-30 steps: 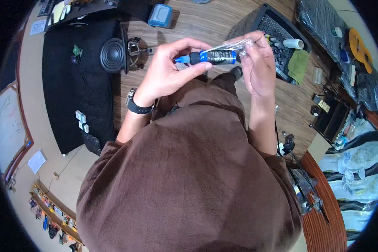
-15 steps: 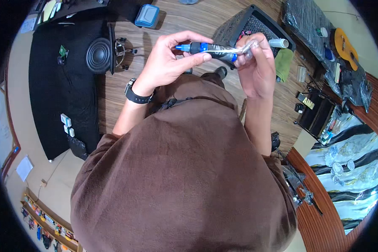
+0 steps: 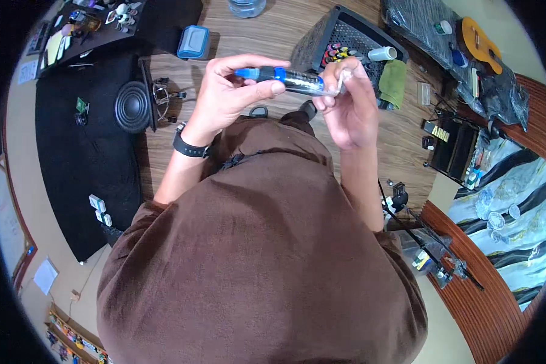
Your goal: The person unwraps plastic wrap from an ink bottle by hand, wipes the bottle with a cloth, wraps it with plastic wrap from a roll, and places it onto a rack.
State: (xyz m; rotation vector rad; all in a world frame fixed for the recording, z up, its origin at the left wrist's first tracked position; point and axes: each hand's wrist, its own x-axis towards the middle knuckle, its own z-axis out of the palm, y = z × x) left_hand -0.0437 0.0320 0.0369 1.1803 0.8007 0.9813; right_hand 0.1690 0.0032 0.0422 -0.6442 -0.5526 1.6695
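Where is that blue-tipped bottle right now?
In the head view, the blue-tipped bottle is at upper centre, held in the left hand, its other end by the right hand, near the dark basket.

Floor (image 3: 267, 42): we find it well lit, shadowed at eleven o'clock.
Marbled surface (image 3: 531, 267): glare at four o'clock.
Shelf (image 3: 73, 340): bowed near the black rim, eight o'clock.

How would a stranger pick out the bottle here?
Start at the brown shirt filling the picture's lower middle. Above it, the bottle lies crosswise between the left hand and right hand. Its blue pointed tip and blue bands on black set it apart from the white cylinder at the crate.
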